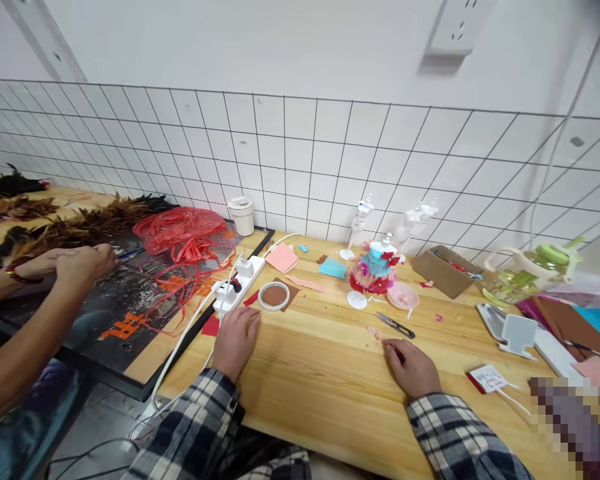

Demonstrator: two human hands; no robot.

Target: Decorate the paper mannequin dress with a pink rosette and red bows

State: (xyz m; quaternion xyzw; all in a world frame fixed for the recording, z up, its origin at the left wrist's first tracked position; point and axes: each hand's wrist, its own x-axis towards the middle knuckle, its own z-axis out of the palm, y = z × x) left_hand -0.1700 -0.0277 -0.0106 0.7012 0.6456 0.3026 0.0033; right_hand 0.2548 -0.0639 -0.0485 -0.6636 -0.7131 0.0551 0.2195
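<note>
My left hand (237, 341) rests on the wooden table beside a white power strip (240, 283), its fingers loosely bent and holding nothing I can see. Farther right, my right hand (413, 368) lies curled on the tabletop, with nothing visible in it. Just beyond its fingertips are a small pink scrap (374, 332) and thread snips (396, 325). A roll of tape (274, 296) lies on a brown sheet past my left hand. Behind the snips stands a miniature dress form (379, 263) in a blue, pink and red ruffled dress, next to a pink dish (403, 295).
At left, another person's hands (83, 261) work over a dark board (95, 300) with a red plastic bag (180, 230) and feather strips. A cardboard box (445, 272), a pitcher (527, 270) and a phone stand (519, 333) occupy the right. White cables hang over the front edge.
</note>
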